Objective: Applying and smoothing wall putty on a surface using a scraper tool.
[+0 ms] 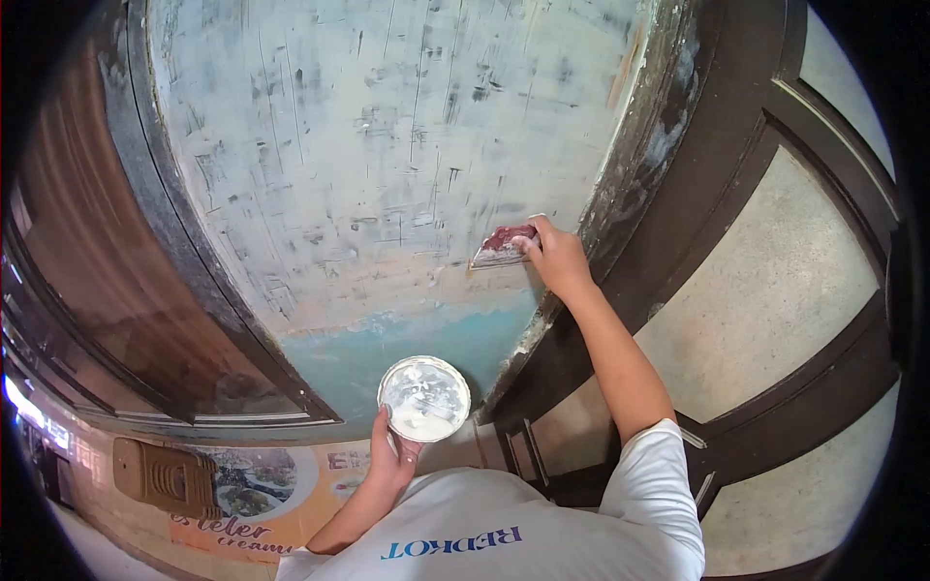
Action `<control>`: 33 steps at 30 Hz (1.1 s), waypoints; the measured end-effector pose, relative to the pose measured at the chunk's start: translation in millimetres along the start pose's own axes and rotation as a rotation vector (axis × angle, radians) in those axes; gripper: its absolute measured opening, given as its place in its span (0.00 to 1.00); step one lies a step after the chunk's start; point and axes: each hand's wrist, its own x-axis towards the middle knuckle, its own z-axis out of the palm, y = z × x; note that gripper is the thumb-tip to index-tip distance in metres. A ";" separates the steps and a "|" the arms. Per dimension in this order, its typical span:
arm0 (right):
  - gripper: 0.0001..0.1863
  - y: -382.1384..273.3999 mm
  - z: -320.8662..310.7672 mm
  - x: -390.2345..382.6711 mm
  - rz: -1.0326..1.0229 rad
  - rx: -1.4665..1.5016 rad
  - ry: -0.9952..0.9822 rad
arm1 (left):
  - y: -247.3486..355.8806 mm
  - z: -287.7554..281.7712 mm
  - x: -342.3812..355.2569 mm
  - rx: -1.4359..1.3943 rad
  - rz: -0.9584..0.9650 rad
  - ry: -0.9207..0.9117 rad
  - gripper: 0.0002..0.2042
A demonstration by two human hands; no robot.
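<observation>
A flat reddish-handled metal putty knife point(502, 246) lies pressed against the patchy white-plastered wall point(387, 145), gripped by the right hand point(554, 254). The left hand point(395, 455) grips a round bowl of white plaster point(423, 398) below, beside the dark wooden door frame point(678, 194).

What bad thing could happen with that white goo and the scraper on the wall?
The left hand holds the round bowl of white putty only at its near rim, so it might tip and spill. The right hand presses the scraper close to the dark door frame, so putty could smear onto it.
</observation>
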 end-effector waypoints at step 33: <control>0.19 -28.7 -155.4 110.4 -0.113 -0.119 0.243 | -1.0 11.2 -1.1 -0.029 0.074 -0.042 0.25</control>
